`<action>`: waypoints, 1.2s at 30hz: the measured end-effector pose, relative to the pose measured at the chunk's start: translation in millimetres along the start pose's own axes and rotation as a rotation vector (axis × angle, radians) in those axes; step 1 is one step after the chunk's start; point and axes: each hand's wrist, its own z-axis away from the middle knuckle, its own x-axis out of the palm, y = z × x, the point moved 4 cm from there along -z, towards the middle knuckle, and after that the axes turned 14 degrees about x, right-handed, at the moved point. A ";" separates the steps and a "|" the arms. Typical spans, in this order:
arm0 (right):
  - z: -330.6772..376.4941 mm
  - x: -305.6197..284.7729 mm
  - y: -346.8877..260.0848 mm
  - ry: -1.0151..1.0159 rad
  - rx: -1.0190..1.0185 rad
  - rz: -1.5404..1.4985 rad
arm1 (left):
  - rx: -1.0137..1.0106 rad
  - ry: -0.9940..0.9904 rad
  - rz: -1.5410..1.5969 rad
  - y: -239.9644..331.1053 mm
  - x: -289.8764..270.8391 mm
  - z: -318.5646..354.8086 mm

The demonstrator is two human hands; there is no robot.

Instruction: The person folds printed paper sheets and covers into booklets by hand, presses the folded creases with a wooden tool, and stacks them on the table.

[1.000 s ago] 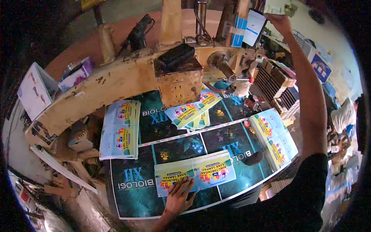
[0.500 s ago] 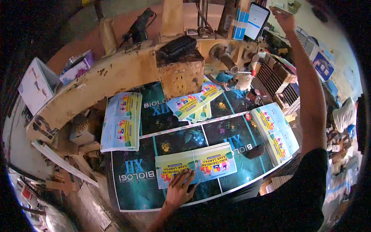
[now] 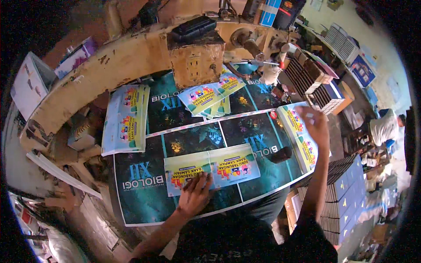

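My left hand (image 3: 195,192) lies on a stack of printed cover sheets (image 3: 234,168) in blue, green and yellow, its fingers spread over the left half. My right hand (image 3: 315,122) is above a second stack of the same sheets (image 3: 308,152) at the right. Its fingers are smeared, so I cannot tell whether they hold anything. Under the stacks spread large dark printed sheets (image 3: 193,139) with teal lines. A dark rounded lump (image 3: 280,154) sits between the near stack and the right one.
Another stack of sheets (image 3: 127,118) stands at the left, and several fanned ones (image 3: 201,98) lie farther back. Behind them rises a worn machine block (image 3: 197,61) with a black case (image 3: 194,28) on it. A phone (image 3: 289,13) leans at the back. Bundled booklets (image 3: 340,199) fill the right.
My right hand has come down from beside the phone to the right stack. The phone's bright screen has turned dark. My left hand stays on the near sheets, while the whole view has shifted.
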 end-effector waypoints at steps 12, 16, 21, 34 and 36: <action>64.3 82.1 73.1 -0.090 0.068 -0.083 | 0.123 -0.043 0.060 -7.3 -3.3 -26.2; 63.7 89.4 85.2 0.035 0.201 -0.432 | 0.162 0.027 -0.037 4.5 6.8 -6.5; 60.3 102.1 88.6 0.032 0.244 -0.567 | 0.398 -0.091 -0.173 -16.5 -1.2 -21.0; 57.9 95.7 106.4 0.161 0.319 -0.471 | 0.192 -0.025 0.231 -22.0 -21.7 -31.2; 64.5 93.7 84.1 0.069 0.372 -0.433 | 0.253 -0.145 0.230 -21.0 -29.8 -32.9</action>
